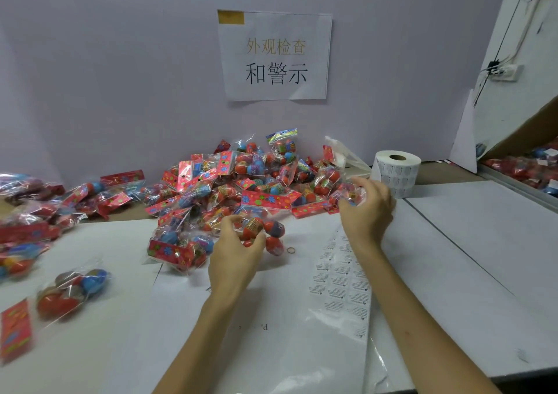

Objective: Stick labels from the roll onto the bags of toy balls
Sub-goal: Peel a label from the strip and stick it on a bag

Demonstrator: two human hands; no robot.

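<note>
A heap of clear bags of red and blue toy balls (241,179) with red header cards lies against the back wall. My left hand (235,251) grips one bag of balls (265,233) at the heap's front edge. Over at the heap's right side my right hand (367,209) curls round another bag (347,194). The white label roll (395,171) stands upright just behind my right hand. Its strip of printed labels (341,285) runs down the table between my forearms.
More bags lie at the left, one (69,294) apart near the front. A small rubber band (290,250) sits by the held bag. A paper sign (274,55) hangs on the wall. A box of bags (525,164) stands at the right.
</note>
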